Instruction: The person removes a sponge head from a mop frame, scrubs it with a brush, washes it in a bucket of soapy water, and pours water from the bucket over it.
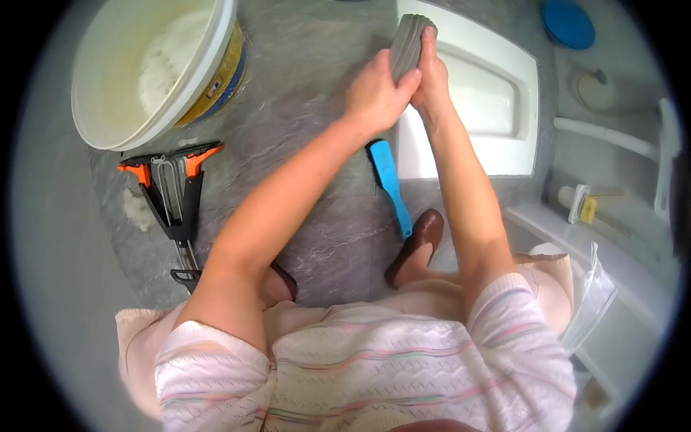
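Both hands are out in front of me, over the near left edge of a white squat toilet [529, 115]. Between them is a grey ribbed piece [408, 47], longish and tilted away from me; its exact kind does not show. My left hand [378, 92] is wrapped round its near left side. Along its right side lies my right hand [430, 78], fingers closed against it and pointing up. Just below the hands a blue brush [389, 183] lies on the floor, bristles to the left, handle toward my right shoe [419, 245].
A big white bucket [155, 137] with foamy whitish content stands at upper left. Near it lies a squeeze mop [173, 191] with orange clips. A blue basin [568, 24], a white pipe [604, 135] and a ledge [547, 227] with a plastic bag [592, 295] are on the right.
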{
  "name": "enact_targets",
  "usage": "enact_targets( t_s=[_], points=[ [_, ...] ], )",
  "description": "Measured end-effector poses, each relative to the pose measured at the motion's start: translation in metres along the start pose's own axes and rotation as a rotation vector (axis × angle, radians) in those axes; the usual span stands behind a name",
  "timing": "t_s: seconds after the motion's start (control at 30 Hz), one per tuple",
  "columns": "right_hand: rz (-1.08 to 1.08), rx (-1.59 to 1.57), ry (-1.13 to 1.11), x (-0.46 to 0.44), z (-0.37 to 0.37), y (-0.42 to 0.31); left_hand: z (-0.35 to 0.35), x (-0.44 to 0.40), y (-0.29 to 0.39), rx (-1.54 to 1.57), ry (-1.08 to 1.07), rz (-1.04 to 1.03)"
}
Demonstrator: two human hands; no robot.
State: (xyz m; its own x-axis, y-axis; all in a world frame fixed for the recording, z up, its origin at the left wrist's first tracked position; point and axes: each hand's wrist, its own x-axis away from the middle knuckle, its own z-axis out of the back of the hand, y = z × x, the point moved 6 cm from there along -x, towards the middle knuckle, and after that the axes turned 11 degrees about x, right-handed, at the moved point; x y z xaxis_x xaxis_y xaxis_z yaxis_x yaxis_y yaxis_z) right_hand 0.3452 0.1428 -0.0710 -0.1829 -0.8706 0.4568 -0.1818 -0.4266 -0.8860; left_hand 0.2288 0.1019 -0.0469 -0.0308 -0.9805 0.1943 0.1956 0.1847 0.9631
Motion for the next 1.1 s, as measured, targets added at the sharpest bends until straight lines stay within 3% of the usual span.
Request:
enact_targets(
  t_s=[0.03, 0.07, 0.27, 0.6, 0.67, 0.77, 0.9, 1.0, 1.1],
  points=[
    [0.048, 0.014, -0.007, 0.012, -0.012, -0.007, 0.001, -0.001, 0.003, -0.009, 0.081, 0.04],
    [0.033, 0.055, 0.078, 0.026, -0.018, -0.014, 0.004, 0.001, 0.007, -0.08, 0.187, -0.074],
    [0.089, 0.242, 0.188, 0.041, -0.017, -0.028, 0.007, 0.012, 0.029, -0.207, 0.194, -0.299],
    [0.061, 0.119, 0.18, 0.036, -0.01, -0.023, 0.003, 0.011, 0.028, -0.19, 0.278, -0.516],
    [0.034, 0.032, 0.116, 0.02, -0.008, -0.013, 0.006, -0.004, 0.016, -0.224, 0.262, -0.445],
    [-0.027, -0.056, -0.252, 0.006, -0.018, -0.024, 0.015, -0.015, 0.003, -0.232, 0.084, -0.333],
    [0.145, 0.065, -0.074, 0.001, -0.026, -0.048, 0.024, -0.014, 0.016, -0.119, -0.119, -0.061],
    [0.26, 0.011, -0.015, 0.007, -0.042, -0.059, 0.028, -0.025, 0.018, -0.029, 0.075, -0.157],
    [0.379, 0.052, -0.023, 0.012, -0.053, -0.069, 0.03, -0.026, 0.024, 0.179, 0.084, -0.214]
  ],
)
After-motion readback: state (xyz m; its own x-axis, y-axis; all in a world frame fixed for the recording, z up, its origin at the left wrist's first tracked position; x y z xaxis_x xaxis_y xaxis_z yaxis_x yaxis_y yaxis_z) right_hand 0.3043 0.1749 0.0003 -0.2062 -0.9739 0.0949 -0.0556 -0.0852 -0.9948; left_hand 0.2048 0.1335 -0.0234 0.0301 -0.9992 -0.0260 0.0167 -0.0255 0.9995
